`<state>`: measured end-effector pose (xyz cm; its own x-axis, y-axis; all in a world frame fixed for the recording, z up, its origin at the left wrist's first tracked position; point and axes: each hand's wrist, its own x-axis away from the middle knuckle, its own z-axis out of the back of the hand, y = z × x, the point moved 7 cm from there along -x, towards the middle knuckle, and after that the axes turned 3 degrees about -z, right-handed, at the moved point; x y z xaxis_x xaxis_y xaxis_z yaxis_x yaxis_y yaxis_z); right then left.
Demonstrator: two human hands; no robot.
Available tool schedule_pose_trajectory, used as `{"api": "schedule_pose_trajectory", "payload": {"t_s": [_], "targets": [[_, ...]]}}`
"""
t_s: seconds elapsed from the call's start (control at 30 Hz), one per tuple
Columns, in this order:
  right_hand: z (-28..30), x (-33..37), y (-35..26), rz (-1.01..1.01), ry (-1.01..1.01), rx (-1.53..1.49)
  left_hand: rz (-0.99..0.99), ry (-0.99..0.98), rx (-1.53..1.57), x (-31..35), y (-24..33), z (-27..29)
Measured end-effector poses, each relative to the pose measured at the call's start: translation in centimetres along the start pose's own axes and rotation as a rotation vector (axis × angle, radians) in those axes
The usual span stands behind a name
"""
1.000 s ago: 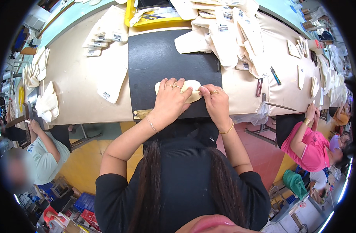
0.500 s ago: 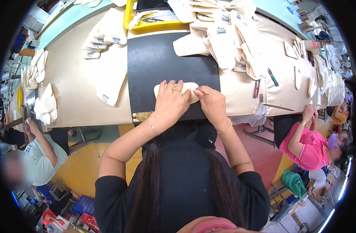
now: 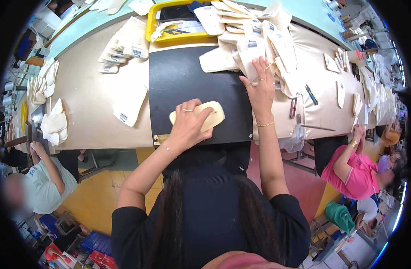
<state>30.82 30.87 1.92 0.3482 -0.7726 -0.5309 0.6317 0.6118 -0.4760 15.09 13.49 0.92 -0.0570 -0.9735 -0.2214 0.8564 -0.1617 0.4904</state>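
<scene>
Beige covers the tabletop (image 3: 89, 105), with a black mat (image 3: 169, 78) overlapped by a heap of cream pieces (image 3: 284, 45). The right hand (image 3: 260, 92) spreads loosely at the heap; the left hand (image 3: 189, 125) grips a pale yellow pad (image 3: 216, 115) on or just over the mat.

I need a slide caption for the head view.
Left hand holding cream pad over black mat; right hand at cream pile.
</scene>
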Motion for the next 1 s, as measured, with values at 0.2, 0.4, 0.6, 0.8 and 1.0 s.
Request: {"api": "schedule_pose_trajectory", "payload": {"t_s": [0.2,0.4,0.6,0.8,1.0], "targets": [[2.3,-0.6,-0.3,-0.025,0.139,-0.191,0.346,0.354,-0.282,4.5,-9.0,8.6],[2.0,4.7,-8.1,0.428,-0.200,-0.072,0.447,0.292,-0.419,6.5,-13.5,11.7],[0.4,8.1,-6.8,0.216,-0.365,-0.312,0.172,0.130,-0.017,2.6,-5.4,7.7],[1.8,9.6,-4.5,-0.207,-0.180,-0.562,-0.271,-0.096,-0.001,-2.9,-1.7,2.6],[1.5,11.9,-4.5,-0.224,-0.233,-0.537,-0.215,-0.222,-0.094,-1.3,-1.2,1.0]]}}
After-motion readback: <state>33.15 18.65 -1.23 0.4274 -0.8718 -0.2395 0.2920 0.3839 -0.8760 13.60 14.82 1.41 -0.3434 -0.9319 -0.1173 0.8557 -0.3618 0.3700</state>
